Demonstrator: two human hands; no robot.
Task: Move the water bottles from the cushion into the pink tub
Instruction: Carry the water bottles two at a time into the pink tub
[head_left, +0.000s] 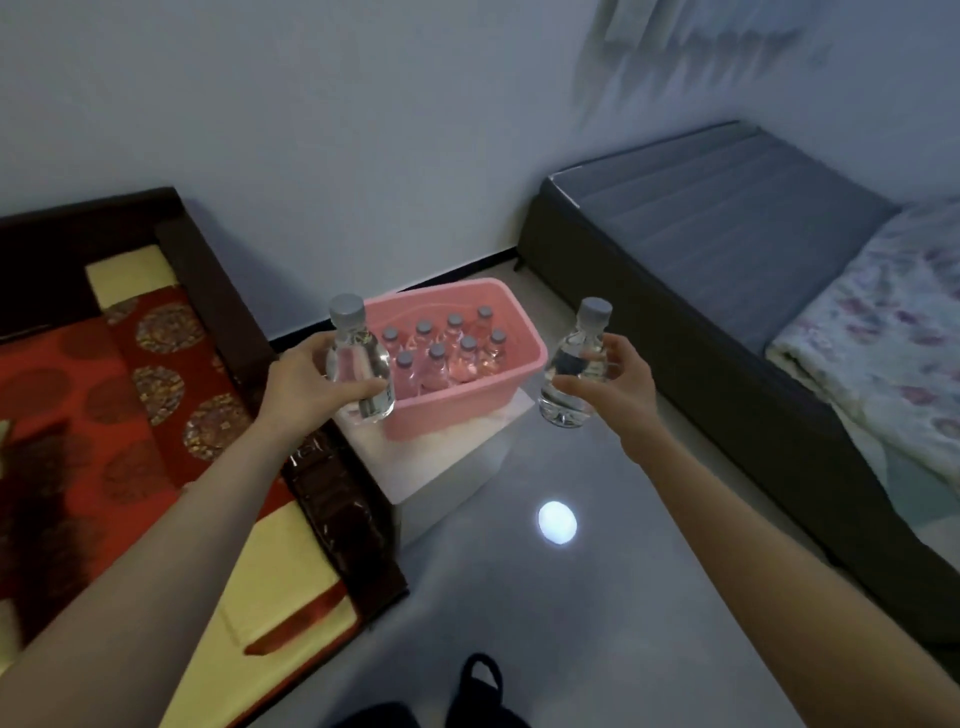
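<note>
Above the floor, both arms stretched forward, left hand (306, 382) fingers wrapped around one upright water bottle (358, 364) before the pink tub (514, 353), right hand (618, 379) fingers clamped on another bottle (574, 371) beside its right.

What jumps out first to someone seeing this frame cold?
Two hands held out mid-frame, the left hand and the right hand, each gripping a clear water bottle: left bottle, right bottle. Between and beyond them sits the pink tub on a white block, already holding about eight upright capped bottles. A red patterned cushion lies left.
</note>
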